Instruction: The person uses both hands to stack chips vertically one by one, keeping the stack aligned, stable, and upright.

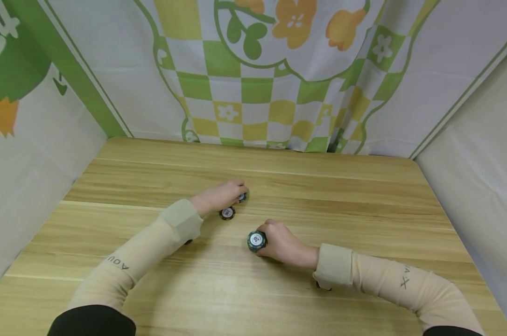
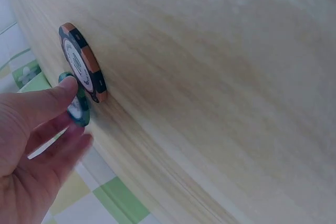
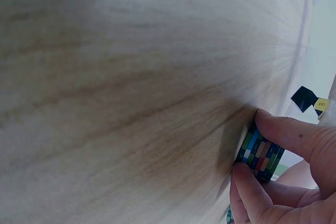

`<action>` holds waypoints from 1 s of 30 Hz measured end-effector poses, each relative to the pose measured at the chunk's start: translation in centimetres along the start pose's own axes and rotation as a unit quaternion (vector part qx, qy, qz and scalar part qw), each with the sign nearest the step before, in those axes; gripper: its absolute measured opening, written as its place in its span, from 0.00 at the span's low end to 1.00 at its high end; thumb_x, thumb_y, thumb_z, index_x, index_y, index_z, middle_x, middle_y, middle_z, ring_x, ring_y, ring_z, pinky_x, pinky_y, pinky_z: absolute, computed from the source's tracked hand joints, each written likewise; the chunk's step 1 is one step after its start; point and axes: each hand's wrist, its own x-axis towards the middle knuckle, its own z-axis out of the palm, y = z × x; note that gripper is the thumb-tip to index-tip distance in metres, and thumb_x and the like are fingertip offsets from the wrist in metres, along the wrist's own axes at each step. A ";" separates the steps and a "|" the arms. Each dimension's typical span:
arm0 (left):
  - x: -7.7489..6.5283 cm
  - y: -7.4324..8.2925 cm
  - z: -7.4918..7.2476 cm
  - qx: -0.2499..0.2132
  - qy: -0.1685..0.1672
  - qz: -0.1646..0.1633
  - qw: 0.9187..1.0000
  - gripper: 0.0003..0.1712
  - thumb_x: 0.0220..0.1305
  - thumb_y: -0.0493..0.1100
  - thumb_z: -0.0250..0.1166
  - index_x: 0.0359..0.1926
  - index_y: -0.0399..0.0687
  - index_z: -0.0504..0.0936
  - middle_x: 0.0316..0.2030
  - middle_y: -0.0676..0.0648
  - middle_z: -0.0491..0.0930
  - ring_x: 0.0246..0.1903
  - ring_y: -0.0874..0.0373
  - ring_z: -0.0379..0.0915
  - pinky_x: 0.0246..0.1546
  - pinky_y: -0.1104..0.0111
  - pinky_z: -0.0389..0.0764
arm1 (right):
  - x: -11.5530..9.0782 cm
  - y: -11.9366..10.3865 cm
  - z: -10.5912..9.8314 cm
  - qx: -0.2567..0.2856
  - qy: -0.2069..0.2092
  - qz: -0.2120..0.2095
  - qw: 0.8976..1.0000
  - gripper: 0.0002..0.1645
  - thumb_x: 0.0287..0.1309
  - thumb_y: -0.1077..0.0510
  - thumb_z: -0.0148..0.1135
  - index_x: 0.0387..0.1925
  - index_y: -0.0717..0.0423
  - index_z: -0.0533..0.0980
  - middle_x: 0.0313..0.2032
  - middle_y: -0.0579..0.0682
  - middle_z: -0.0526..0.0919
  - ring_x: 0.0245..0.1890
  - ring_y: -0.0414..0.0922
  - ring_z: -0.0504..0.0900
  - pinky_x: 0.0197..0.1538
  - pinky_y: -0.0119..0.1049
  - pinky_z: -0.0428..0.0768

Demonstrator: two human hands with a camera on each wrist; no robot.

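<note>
Near the middle of the table, my left hand (image 1: 225, 193) pinches a green poker chip (image 1: 242, 197) between thumb and fingers. In the left wrist view the thumb lies over the edge of this green chip (image 2: 79, 109). Right beside it is a black-and-orange poker chip (image 1: 227, 213), flat on the wood in the head view. Closer to me and to the right, my right hand (image 1: 281, 242) grips a short stack of poker chips (image 1: 257, 241) by its sides. The top chip is green and reads 20; mixed edge colours show along the stack (image 3: 260, 153) in the right wrist view.
The wooden table (image 1: 362, 200) runs back to a patterned curtain (image 1: 257, 93). White cloth walls stand on the left and right sides. A small part of another chip (image 3: 229, 215) shows below the right hand in the right wrist view.
</note>
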 end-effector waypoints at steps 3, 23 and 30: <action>0.0 0.1 -0.1 0.007 0.006 -0.003 1.000 0.16 0.55 0.35 0.64 0.47 0.38 0.77 0.40 0.44 0.72 0.42 0.53 0.70 0.44 0.65 0.75 | 0.0 -0.1 0.0 -0.001 -0.002 0.003 1.000 0.25 0.35 0.62 0.75 0.39 0.67 0.77 0.33 0.52 0.77 0.34 0.42 0.77 0.38 0.28 0.77; -0.4 0.1 -1.2 -0.087 0.063 -0.050 0.993 0.03 0.58 0.31 0.60 0.35 0.38 0.78 0.34 0.45 0.76 0.35 0.54 0.74 0.36 0.66 0.76 | 0.0 0.0 0.1 -0.007 0.002 0.002 1.000 0.25 0.35 0.61 0.75 0.39 0.67 0.77 0.33 0.52 0.77 0.34 0.42 0.77 0.38 0.29 0.77; -0.4 0.1 -1.6 -0.087 0.068 -0.040 0.993 0.01 0.56 0.33 0.62 0.30 0.38 0.79 0.30 0.47 0.77 0.32 0.56 0.73 0.34 0.67 0.76 | 0.1 0.2 0.2 -0.008 0.004 -0.001 1.000 0.25 0.34 0.61 0.75 0.38 0.67 0.77 0.33 0.53 0.77 0.34 0.43 0.77 0.38 0.29 0.78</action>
